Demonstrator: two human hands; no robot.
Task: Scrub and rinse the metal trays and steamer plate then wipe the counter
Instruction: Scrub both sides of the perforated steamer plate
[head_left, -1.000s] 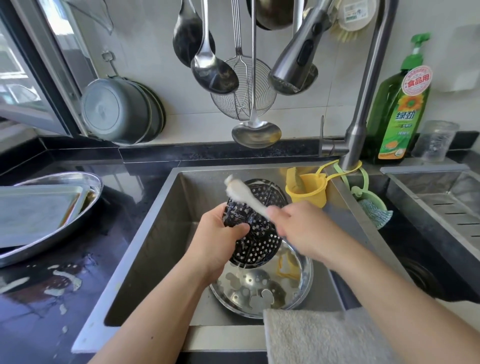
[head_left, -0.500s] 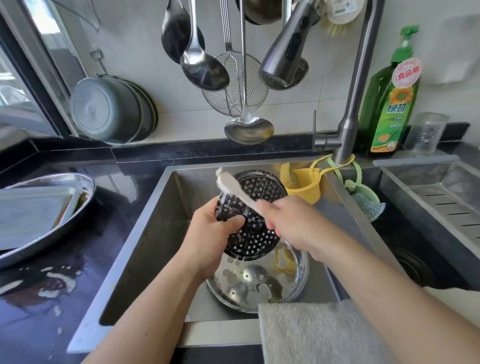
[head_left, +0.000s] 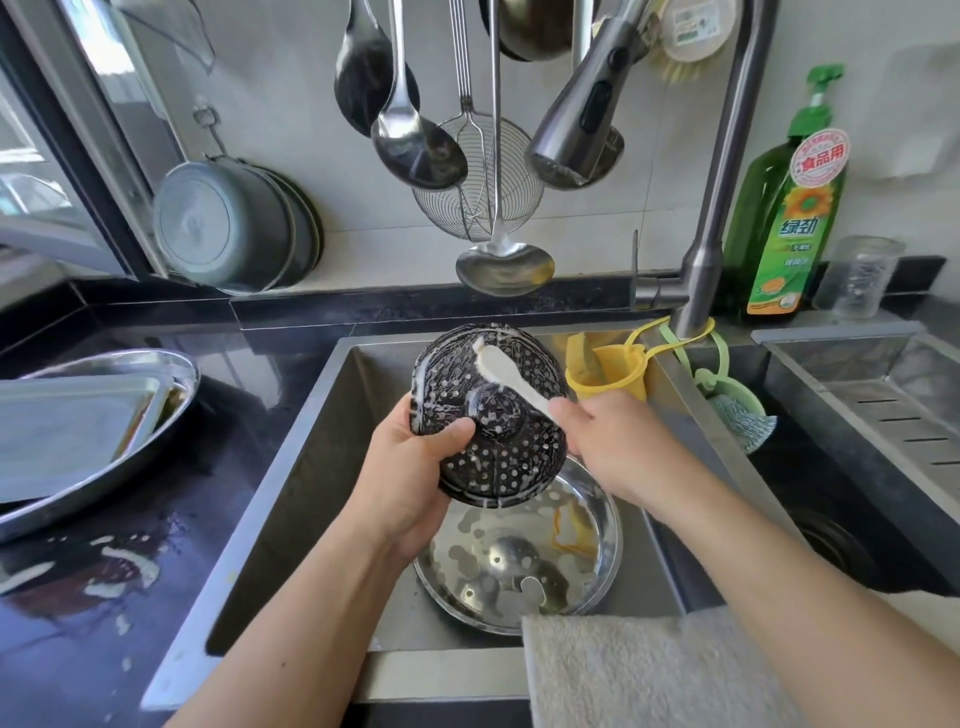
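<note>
The steamer plate (head_left: 493, 415) (sudsy) is gripped by the left hand (head_left: 415, 467); a brush (head_left: 511, 376) is held in the right hand (head_left: 618, 447) fingers.

One view only, worn on your head: looks forward and down, close over the sink (head_left: 311, 467), reaching the tiled wall (head_left: 291, 104) behind. Counter (head_left: 78, 649) at your left.

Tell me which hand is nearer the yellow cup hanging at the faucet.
Right. The right hand, holding the brush, sits just below and in front of the yellow cup. The left hand grips the steamer plate farther left, with the plate between it and the cup.
</note>
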